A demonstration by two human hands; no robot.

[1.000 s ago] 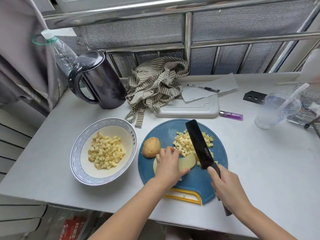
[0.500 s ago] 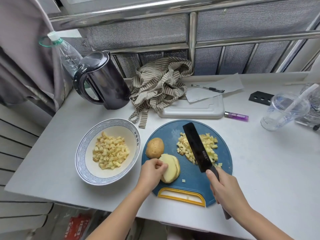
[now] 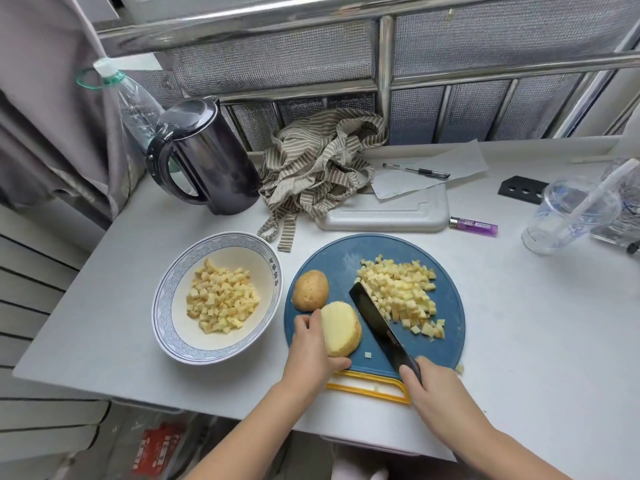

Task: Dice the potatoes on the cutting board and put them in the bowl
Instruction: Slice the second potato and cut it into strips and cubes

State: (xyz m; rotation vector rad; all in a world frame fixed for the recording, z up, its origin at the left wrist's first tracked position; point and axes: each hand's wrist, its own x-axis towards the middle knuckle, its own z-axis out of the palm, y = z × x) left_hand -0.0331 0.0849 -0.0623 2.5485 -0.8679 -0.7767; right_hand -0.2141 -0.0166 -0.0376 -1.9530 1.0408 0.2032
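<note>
On the round blue cutting board [image 3: 332,261] my left hand [image 3: 313,351] holds a stack of peeled potato slices [image 3: 341,329] from its left side. My right hand [image 3: 438,389] grips the handle of a black knife [image 3: 377,322], whose blade lies just right of the stack with its tip at the pile of diced potato [image 3: 401,292]. An unpeeled potato piece [image 3: 310,289] sits at the board's left. The white bowl [image 3: 166,306] with a blue rim stands left of the board and holds several potato cubes [image 3: 221,299].
A black kettle [image 3: 204,161] and a plastic bottle [image 3: 133,102] stand at the back left. A striped cloth [image 3: 318,168], a white board [image 3: 384,213], paper with a pen [image 3: 417,170], a purple lighter [image 3: 473,226] and a clear cup [image 3: 568,216] lie behind and to the right.
My left hand gathered the slices into a stack tilted on edge and moved to its left side. The knife came down and closer, its blade now beside the stack.
</note>
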